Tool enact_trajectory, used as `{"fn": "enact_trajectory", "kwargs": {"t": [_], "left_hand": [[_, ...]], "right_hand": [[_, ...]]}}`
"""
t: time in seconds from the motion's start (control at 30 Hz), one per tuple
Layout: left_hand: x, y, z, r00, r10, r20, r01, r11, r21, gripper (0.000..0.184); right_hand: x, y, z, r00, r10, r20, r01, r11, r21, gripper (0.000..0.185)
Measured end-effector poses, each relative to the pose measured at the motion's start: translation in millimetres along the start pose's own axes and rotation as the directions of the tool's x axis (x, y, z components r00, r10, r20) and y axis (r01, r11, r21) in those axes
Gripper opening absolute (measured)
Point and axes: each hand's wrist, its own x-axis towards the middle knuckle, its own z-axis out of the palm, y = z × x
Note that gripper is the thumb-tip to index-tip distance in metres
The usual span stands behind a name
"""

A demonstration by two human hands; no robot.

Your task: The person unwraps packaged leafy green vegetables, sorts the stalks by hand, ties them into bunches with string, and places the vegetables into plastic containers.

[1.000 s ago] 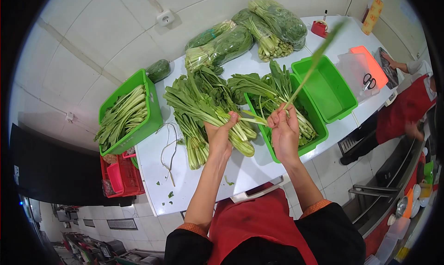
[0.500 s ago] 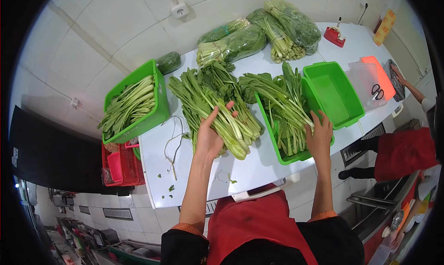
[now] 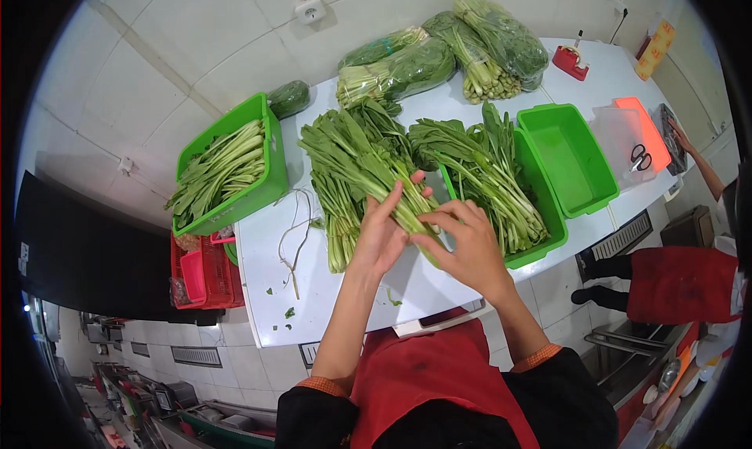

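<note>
Long-stemmed leafy greens [image 3: 356,155] lie across my left hand [image 3: 384,233], whose fingers curl round the stems from below. At the lower end of the same stems, my right hand [image 3: 468,249] closes its thumb and fingers on them. More leafy greens [image 3: 341,233] rest on the table beneath and beside the held bunch. To the right of my hands, a green bin [image 3: 554,233] contains greens with their stems pointing toward me. Another green bin [image 3: 274,163] at the left is filled with similar greens.
Bagged vegetables [image 3: 411,69] lie along the wall. At the right are another green bin [image 3: 568,159], scissors [image 3: 641,159], an orange tray [image 3: 648,124] and a red tape dispenser [image 3: 570,62]. String [image 3: 294,245] and leaf scraps lie at the left. A co-worker's hand [image 3: 681,135] is at far right.
My right hand has moved left from the green bin to the stems in my left hand. My left hand has shifted right and lifted the bunch slightly.
</note>
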Motion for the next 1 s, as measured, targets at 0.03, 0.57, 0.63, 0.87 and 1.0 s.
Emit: {"fn": "enact_trajectory", "kwargs": {"t": [0.03,0.57,0.63,0.87,1.0], "left_hand": [[0,0,0,1.000,-0.004,-0.019,0.004,1.000,-0.008,0.041],[0,-9,-15,0.999,0.031,-0.010,-0.030,0.988,0.149,0.055],[0,-9,-9,0.995,0.065,-0.072,-0.055,0.990,0.132,0.050],[16,-26,-34,0.963,0.170,-0.209,-0.147,0.982,0.118,0.058],[11,-2,-60,0.876,0.332,-0.351,-0.275,0.940,0.204,0.056]], "right_hand": [[0,-2,1,0.999,0.015,0.040,-0.014,0.999,-0.039,0.021],[2,24,12,0.872,0.357,0.335,-0.468,0.408,0.783,0.013],[11,16,-1,0.822,0.363,0.439,-0.536,0.233,0.812,0.014],[9,14,-8,0.764,0.590,0.262,-0.306,-0.026,0.952,0.023],[9,31,-51,0.707,0.699,-0.105,-0.275,0.409,0.870,0.030]]}}
